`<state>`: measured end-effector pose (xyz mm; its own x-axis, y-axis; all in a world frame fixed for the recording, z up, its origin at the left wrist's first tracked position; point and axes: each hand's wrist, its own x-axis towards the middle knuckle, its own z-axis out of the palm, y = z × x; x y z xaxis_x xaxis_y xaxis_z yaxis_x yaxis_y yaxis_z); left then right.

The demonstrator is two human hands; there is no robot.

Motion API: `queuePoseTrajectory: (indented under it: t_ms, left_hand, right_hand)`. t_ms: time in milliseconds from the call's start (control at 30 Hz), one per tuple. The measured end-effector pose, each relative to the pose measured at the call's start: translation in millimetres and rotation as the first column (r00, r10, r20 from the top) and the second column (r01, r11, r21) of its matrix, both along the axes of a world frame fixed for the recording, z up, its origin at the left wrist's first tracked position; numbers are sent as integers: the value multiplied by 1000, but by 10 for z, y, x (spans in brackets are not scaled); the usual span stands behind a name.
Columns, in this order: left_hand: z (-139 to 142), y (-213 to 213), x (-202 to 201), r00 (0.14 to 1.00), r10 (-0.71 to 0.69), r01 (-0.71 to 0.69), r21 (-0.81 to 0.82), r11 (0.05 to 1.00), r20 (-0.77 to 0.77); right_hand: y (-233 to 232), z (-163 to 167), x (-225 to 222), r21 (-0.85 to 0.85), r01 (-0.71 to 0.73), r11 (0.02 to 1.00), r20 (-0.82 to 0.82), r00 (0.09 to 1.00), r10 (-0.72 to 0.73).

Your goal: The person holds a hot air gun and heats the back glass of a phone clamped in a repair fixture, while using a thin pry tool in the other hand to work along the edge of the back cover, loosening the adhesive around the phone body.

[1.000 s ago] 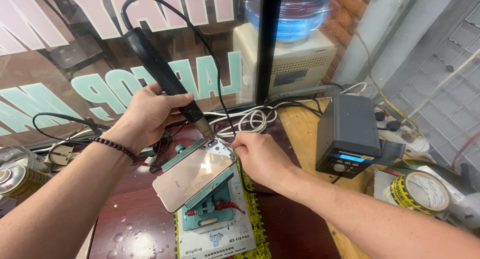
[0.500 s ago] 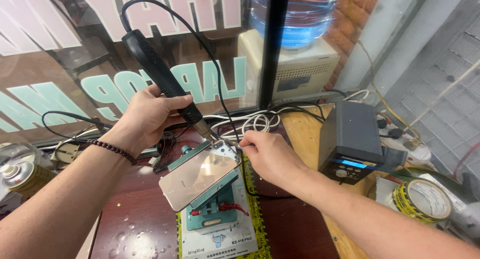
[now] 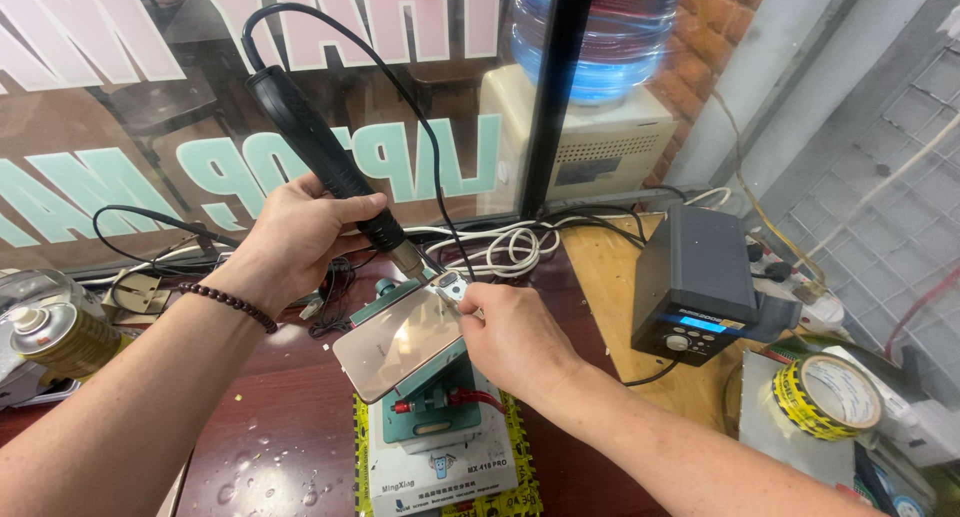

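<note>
**Nozzle at the phone's far corner, both hands converging**

Dark red-brown surface [image 3: 270, 417] below a shop window, cluttered with cables; we note a clamp fixture [image 3: 432, 397] sitting on a yellow-edged mat near the middle.

Phone [image 3: 400, 339], glossy gold back up, lies clamped in the fixture. Its long axis runs from about 8 o'clock near us to 2 o'clock at the far end, slightly tilted, the far end higher.

Left hand [image 3: 300, 239]: grip clenched around the black handle of a hot-air tool [image 3: 325, 142]. Handle slopes down from 11 o'clock; its metal nozzle points at the phone's far corner, just beside it. We cannot tell whether the nozzle touches.

Right hand [image 3: 515, 337]: fingertips pinched at the same far corner, on a small silvery part [image 3: 452, 287] there. Whether the hand pinches a fine tool we cannot tell; the fingers hide it.

Relation of note: the corner lies at 5 o'clock from the left grip and at 10 o'clock from the right hand. Right hand is the nearer, touching; left reaches it only through the nozzle.

Surroundings: dark control station [image 3: 695, 287] with lit blue display at 3 o'clock, well apart; yellow tape roll [image 3: 825, 395] beyond it; spray can [image 3: 60, 339] at 9 o'clock.
</note>
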<state>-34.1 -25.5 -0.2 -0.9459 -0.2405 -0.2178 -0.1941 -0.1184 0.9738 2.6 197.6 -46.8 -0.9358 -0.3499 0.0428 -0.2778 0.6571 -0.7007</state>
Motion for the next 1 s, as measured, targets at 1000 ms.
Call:
queuePoseTrajectory:
  t_ms: [1000]
  left_hand:
    - [-254,-726,-433,933,-328,334,20,942,-145]
  right_hand:
    - [-1147,-62,376,49,443,895,-49,896,-441]
